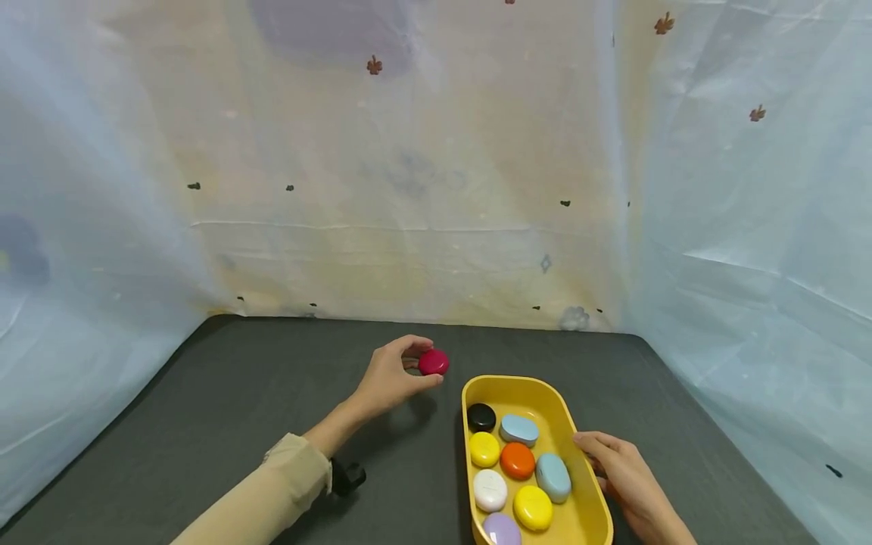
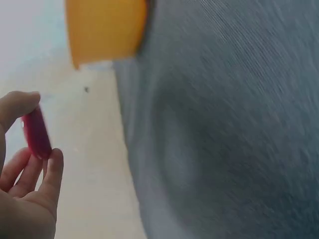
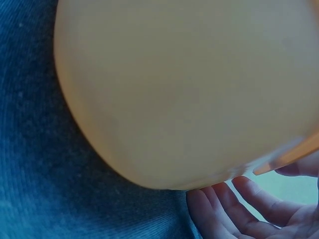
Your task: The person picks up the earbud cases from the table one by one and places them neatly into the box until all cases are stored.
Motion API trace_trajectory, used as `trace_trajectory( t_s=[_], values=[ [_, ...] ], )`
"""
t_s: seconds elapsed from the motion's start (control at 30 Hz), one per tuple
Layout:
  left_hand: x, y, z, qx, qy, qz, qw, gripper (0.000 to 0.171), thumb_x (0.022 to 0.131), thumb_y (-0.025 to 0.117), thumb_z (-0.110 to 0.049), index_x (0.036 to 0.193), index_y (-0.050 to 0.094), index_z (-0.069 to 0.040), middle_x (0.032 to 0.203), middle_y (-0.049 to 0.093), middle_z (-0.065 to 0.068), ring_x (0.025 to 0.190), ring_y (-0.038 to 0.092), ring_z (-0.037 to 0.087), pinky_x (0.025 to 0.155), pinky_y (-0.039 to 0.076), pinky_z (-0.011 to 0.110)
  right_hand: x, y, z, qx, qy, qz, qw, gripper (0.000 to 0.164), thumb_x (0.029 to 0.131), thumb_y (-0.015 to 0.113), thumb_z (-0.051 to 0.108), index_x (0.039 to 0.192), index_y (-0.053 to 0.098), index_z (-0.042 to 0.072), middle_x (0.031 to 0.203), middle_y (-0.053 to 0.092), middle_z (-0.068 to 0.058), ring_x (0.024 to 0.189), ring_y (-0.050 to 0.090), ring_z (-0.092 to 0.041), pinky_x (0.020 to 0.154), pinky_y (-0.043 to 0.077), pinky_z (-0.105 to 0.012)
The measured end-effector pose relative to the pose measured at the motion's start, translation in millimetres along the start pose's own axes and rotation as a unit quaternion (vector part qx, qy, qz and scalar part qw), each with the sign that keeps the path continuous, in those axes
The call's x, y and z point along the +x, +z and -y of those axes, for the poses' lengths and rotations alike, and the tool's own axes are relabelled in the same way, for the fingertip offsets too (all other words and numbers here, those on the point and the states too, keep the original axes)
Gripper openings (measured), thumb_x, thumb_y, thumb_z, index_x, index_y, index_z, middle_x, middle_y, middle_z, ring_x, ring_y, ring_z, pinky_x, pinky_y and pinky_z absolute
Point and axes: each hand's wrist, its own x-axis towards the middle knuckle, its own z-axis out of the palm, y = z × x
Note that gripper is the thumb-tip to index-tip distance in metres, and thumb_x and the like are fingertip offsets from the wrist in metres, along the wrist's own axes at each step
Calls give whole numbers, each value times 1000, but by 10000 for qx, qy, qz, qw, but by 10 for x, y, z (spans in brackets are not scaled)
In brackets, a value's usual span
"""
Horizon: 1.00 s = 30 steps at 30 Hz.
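My left hand (image 1: 393, 376) pinches a glossy crimson round piece (image 1: 433, 362) between thumb and fingertips, above the table and left of the yellow tray's far end. In the left wrist view the crimson piece (image 2: 36, 133) is edge-on, thumb on top and fingers below. The right hand (image 1: 630, 477) grips the yellow tray (image 1: 589, 462) at its right side, thumb at the rim and fingers along the outside. Inside lie smooth rounded pieces: black (image 1: 481, 417), orange (image 1: 518, 461), white (image 1: 490, 490), lavender (image 1: 502, 529), two yellow and two light blue. The right wrist view shows the tray's outer surface (image 3: 189, 94) close up.
Dark grey cloth covers the table (image 1: 238, 424). Pale patterned sheeting (image 1: 422, 250) hangs behind the table's far edge and along both sides. A black strap (image 1: 347, 478) is at the left wrist, by the beige sleeve (image 1: 272, 492).
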Motion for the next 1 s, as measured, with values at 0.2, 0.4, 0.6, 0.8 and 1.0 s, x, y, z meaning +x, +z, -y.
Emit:
trace_trajectory(
  t_s=[0.2,0.4,0.6,0.8,1.0],
  values=[
    [-37,56,-294,-309,401,-28,9987,52,77,87,-20,122,63,-11,119,64,1,102,62,14,89,53,37,3,-10,4,0,-33,-23,10000,46,100,58,31,123,60,-9,106,66,-12,90,64,-25,75,57,-40],
    [-141,209,-550,-580,624,442,9954,49,80,84,-18,123,62,-7,117,63,1,100,62,15,90,53,37,5,-11,4,0,-52,20,10000,46,101,56,29,124,59,-10,106,65,-12,90,64,-24,75,57,-40],
    [-250,394,-739,-938,691,1012,9880,48,81,84,-16,122,62,-6,115,63,-1,99,61,11,87,53,29,-3,-6,-9,-16,-31,0,10000,47,100,58,31,123,60,-9,109,65,-13,94,65,-25,77,57,-42],
    [-377,630,-877,-1305,918,1795,9707,46,79,84,-14,119,63,-7,111,64,-3,96,62,5,83,54,25,-8,2,-17,-29,-35,26,10000,50,98,60,35,122,61,-9,109,66,-13,94,65,-26,78,57,-42],
    [-430,800,-953,-1206,1209,2278,9586,43,80,83,-14,117,62,-7,109,65,-6,99,59,-1,84,51,19,-10,-11,-4,-47,-86,8,10000,51,98,60,36,121,62,-9,106,67,-12,92,65,-26,77,57,-40]
  ],
)
